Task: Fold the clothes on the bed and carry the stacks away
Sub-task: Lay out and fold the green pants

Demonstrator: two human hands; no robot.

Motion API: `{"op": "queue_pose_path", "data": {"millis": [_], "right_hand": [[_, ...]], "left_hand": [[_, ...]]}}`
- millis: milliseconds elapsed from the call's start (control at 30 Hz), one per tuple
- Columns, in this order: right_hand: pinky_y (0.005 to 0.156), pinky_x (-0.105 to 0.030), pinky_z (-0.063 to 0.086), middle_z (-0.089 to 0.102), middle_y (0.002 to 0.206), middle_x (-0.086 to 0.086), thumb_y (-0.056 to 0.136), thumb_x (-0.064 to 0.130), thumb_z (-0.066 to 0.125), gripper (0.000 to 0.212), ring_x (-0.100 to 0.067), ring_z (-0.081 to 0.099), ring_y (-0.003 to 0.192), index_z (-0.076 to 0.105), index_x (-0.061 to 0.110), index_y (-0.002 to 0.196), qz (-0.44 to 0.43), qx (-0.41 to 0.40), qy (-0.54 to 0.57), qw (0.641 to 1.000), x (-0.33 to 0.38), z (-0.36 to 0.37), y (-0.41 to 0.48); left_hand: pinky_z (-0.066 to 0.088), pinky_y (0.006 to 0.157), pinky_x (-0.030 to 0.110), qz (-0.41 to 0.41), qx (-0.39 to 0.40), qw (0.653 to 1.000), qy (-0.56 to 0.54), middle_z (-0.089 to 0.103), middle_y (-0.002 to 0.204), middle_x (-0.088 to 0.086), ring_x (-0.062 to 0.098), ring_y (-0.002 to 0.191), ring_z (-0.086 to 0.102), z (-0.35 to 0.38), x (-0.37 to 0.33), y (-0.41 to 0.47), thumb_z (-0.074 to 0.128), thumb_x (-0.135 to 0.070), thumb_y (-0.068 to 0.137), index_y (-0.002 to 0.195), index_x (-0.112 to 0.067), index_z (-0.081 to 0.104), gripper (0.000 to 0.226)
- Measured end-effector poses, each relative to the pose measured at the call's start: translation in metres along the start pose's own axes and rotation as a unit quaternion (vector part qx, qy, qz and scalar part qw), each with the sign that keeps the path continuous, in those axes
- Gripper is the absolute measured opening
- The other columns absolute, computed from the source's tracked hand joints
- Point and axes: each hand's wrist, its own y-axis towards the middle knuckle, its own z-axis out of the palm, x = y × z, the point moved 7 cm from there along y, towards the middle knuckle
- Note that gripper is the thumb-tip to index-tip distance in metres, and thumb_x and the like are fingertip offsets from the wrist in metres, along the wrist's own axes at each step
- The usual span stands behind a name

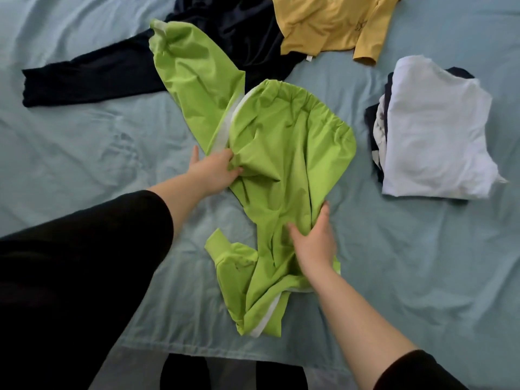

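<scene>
At frame centre the left hand pinches a fold of the green garment while the right hand, fingers straight, presses it down, likely to steady the folding.

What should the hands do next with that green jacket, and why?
Probably fold the long sleeve in over the body of the green jacket: it sprawls onto the dark garment, while the left hand pinches fabric at its base and the right hand rests lower down.
</scene>
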Motion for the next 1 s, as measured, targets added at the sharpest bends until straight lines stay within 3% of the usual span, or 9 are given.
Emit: {"op": "queue_pose_path", "data": {"millis": [100,200,333,467,600,700,767,833,1000], "right_hand": [[0.104,-0.032,0.037,0.047,0.140,0.011,0.080,0.038,0.072,0.088,-0.017,0.049,0.125,0.017,0.031,0.149,-0.011,0.033,0.099,0.995,-0.002,0.003,0.003],[0.090,-0.025,0.041,0.060,0.124,0.009,0.082,0.026,0.070,0.070,-0.019,0.057,0.115,0.036,0.030,0.143,-0.017,0.118,0.119,0.986,-0.009,0.010,0.002],[0.097,-0.030,0.041,0.057,0.136,-0.001,0.092,0.025,0.054,0.051,-0.026,0.053,0.124,0.041,0.032,0.141,-0.012,0.176,0.021,0.984,-0.050,-0.004,-0.018],[0.100,-0.031,0.040,0.055,0.137,0.001,0.090,0.034,0.062,0.056,-0.022,0.051,0.125,0.042,0.027,0.142,0.033,0.236,0.001,0.971,-0.085,-0.032,-0.035],[0.094,-0.023,0.036,0.052,0.137,0.000,0.082,0.060,0.059,0.074,-0.014,0.051,0.119,0.045,0.016,0.140,0.119,0.250,0.118,0.954,-0.075,-0.040,-0.022],[0.095,-0.026,0.035,0.055,0.135,-0.006,0.094,0.051,0.050,0.058,-0.021,0.051,0.120,0.051,0.009,0.134,0.175,0.190,0.182,0.949,-0.064,-0.039,-0.003],[0.090,-0.028,0.041,0.060,0.128,-0.006,0.095,0.036,0.057,0.042,-0.018,0.057,0.106,0.055,0.011,0.129,0.162,0.207,0.196,0.945,-0.049,-0.031,-0.001],[0.081,-0.024,0.045,0.066,0.118,-0.007,0.094,0.020,0.059,0.025,-0.015,0.061,0.094,0.060,0.014,0.118,0.107,0.193,0.167,0.961,-0.031,-0.032,0.002],[0.073,-0.030,0.042,0.063,0.090,-0.002,0.095,0.017,0.053,0.009,-0.023,0.059,0.088,0.059,0.010,0.098,-0.059,0.014,0.098,0.993,0.033,-0.090,0.024]], "left_hand": [[0.038,0.089,0.036,-0.008,0.026,0.993,-0.113,0.057,0.124,0.022,0.037,0.115,0.054,0.048,-0.014,-0.031,0.041,-0.029,0.101,0.116,-0.008,0.046,0.027],[0.041,0.093,0.035,-0.057,0.076,0.982,-0.161,0.055,0.132,0.023,0.036,0.119,0.054,0.105,-0.008,-0.084,0.039,-0.028,0.102,0.125,-0.006,0.045,0.032],[0.038,0.090,0.028,-0.115,0.132,0.954,-0.244,0.055,0.135,0.016,0.030,0.123,0.052,0.152,0.001,-0.159,0.042,-0.026,0.102,0.127,-0.011,0.049,0.030],[0.049,0.087,0.034,-0.201,0.102,0.902,-0.369,0.060,0.123,0.003,0.023,0.106,0.062,0.146,0.012,-0.203,0.054,-0.048,0.093,0.126,-0.028,0.044,0.040],[0.049,0.090,0.041,-0.266,0.043,0.844,-0.463,0.054,0.118,-0.003,0.022,0.109,0.058,0.122,0.012,-0.193,0.048,-0.080,0.068,0.134,-0.031,0.037,0.082],[0.049,0.063,0.030,-0.318,0.067,0.779,-0.536,0.059,0.106,-0.005,0.017,0.091,0.061,0.123,0.006,-0.170,0.039,-0.083,0.073,0.117,-0.031,0.046,0.069],[0.048,0.055,0.030,-0.284,0.042,0.823,-0.490,0.060,0.092,-0.002,0.016,0.075,0.061,0.118,0.006,-0.155,0.049,-0.061,0.090,0.108,-0.022,0.049,0.043],[0.053,0.064,0.042,-0.227,-0.037,0.889,-0.397,0.059,0.076,0.005,0.022,0.063,0.058,0.100,0.011,-0.143,0.053,-0.034,0.097,0.094,-0.008,0.053,0.026],[0.046,0.073,0.040,-0.138,-0.170,0.965,-0.147,0.068,0.104,0.019,0.040,0.094,0.062,0.012,0.031,-0.129,0.038,-0.030,0.102,0.115,-0.019,0.060,0.027]]}}
